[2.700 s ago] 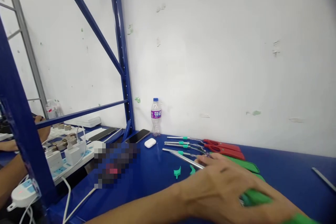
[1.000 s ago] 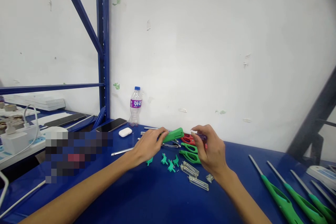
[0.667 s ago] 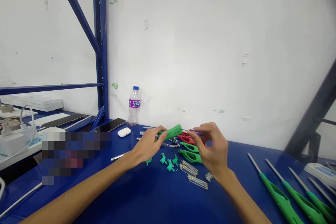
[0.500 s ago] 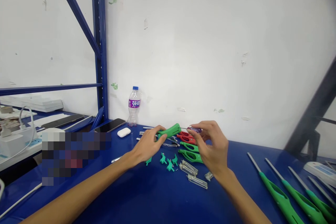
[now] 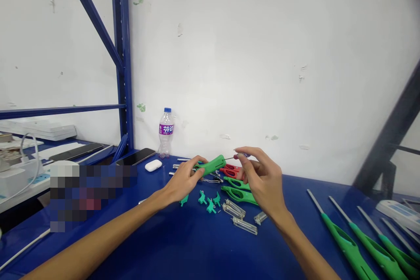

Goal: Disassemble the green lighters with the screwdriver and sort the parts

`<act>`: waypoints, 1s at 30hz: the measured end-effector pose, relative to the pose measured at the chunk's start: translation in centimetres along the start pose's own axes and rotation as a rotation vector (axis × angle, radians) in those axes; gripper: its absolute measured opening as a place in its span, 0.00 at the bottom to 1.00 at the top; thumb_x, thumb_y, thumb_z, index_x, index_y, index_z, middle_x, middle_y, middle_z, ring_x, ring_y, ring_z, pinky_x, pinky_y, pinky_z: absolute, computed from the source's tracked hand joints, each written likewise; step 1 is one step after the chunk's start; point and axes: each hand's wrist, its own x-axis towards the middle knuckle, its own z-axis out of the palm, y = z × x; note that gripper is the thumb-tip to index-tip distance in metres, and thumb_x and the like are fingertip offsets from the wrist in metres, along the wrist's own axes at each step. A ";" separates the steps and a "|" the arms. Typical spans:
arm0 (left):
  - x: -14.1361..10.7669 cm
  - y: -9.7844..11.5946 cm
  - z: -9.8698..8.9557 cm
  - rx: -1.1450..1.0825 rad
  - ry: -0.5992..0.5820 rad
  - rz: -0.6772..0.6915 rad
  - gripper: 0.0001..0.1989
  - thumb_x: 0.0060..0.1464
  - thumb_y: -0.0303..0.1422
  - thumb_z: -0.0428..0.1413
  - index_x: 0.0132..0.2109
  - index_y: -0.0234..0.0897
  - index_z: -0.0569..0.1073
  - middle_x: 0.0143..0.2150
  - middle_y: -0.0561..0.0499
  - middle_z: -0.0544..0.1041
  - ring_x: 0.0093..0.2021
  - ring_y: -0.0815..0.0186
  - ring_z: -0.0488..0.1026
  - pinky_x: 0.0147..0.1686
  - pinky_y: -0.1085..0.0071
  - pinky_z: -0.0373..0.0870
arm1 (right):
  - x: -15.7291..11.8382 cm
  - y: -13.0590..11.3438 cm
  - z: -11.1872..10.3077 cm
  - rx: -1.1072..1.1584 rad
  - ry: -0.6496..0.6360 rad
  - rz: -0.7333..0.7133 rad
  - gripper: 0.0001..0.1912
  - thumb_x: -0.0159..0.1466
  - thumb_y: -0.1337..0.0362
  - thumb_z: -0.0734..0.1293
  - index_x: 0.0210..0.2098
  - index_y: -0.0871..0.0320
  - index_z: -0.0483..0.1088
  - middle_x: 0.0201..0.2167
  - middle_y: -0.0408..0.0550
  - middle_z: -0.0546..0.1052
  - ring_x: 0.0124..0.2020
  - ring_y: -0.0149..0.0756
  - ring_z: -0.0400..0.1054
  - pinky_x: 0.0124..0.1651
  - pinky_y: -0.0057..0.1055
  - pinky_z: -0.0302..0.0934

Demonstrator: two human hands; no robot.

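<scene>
My left hand (image 5: 187,180) is closed round a green lighter handle (image 5: 213,165), its end pointing right. Between the thumb and fingers of my right hand (image 5: 262,179) is a small screwdriver (image 5: 242,155) with a purple-red handle. The thin shaft meets the right end of the lighter handle; its tip is hard to make out. Below my hands lie several teal triggers (image 5: 211,205) and several clear fuel tanks (image 5: 245,225). Green handle shells (image 5: 238,194) and red handle shells (image 5: 231,170) rest behind my right hand. Metal tubes (image 5: 177,166) lie behind my left hand.
Several green long-neck lighters (image 5: 348,245) lie at the right. Toward the back left are a plastic bottle (image 5: 166,140), a white earbud case (image 5: 153,165) and a phone (image 5: 136,156). A power strip (image 5: 41,178) with chargers and a blue rack post (image 5: 124,74) stand further left.
My right hand has turned the screwdriver, its fingers rolled and its handle tilted up slightly. My left hand keeps the lighter handle nearly still. The whole view has shifted a little.
</scene>
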 end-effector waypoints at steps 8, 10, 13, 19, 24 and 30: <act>-0.2 0.5 -0.1 -0.019 0.045 0.015 0.20 0.72 0.47 0.53 0.57 0.35 0.73 0.32 0.56 0.73 0.24 0.71 0.68 0.27 0.72 0.69 | -0.1 -0.3 0.2 0.086 0.112 -0.032 0.05 0.73 0.60 0.70 0.43 0.50 0.80 0.48 0.44 0.74 0.32 0.30 0.78 0.37 0.35 0.80; -0.2 0.5 -0.1 -0.021 0.059 0.012 0.21 0.72 0.48 0.54 0.57 0.35 0.73 0.31 0.56 0.72 0.24 0.71 0.68 0.28 0.71 0.70 | 0.0 -0.5 0.2 0.087 0.132 -0.007 0.06 0.72 0.60 0.71 0.43 0.50 0.82 0.44 0.45 0.75 0.31 0.30 0.77 0.33 0.32 0.78; -0.2 0.3 -0.2 -0.029 0.076 0.011 0.21 0.71 0.49 0.54 0.57 0.35 0.73 0.34 0.54 0.74 0.27 0.69 0.71 0.31 0.69 0.72 | 0.1 -0.6 0.2 0.105 0.154 0.053 0.10 0.71 0.60 0.73 0.51 0.48 0.81 0.43 0.45 0.78 0.33 0.32 0.79 0.29 0.28 0.76; 0.0 -0.4 -0.1 -0.041 0.086 0.010 0.21 0.72 0.48 0.53 0.56 0.35 0.74 0.38 0.52 0.77 0.32 0.67 0.75 0.36 0.66 0.76 | 0.6 -0.5 0.1 0.190 0.138 0.167 0.09 0.69 0.56 0.75 0.44 0.52 0.78 0.44 0.48 0.83 0.36 0.35 0.81 0.28 0.25 0.74; 0.1 -0.9 0.1 -0.047 0.045 0.001 0.20 0.72 0.48 0.54 0.55 0.34 0.74 0.40 0.51 0.78 0.35 0.65 0.77 0.38 0.64 0.77 | 0.8 -0.5 -0.3 0.215 0.051 0.222 0.11 0.72 0.54 0.71 0.47 0.51 0.81 0.44 0.49 0.83 0.37 0.33 0.77 0.32 0.25 0.74; 0.1 -1.1 0.3 -0.048 0.047 -0.036 0.20 0.72 0.48 0.53 0.54 0.34 0.75 0.39 0.51 0.77 0.35 0.65 0.77 0.37 0.65 0.77 | 1.1 -0.3 -0.4 0.309 -0.070 0.268 0.14 0.73 0.50 0.68 0.49 0.50 0.79 0.47 0.49 0.80 0.35 0.32 0.72 0.32 0.28 0.74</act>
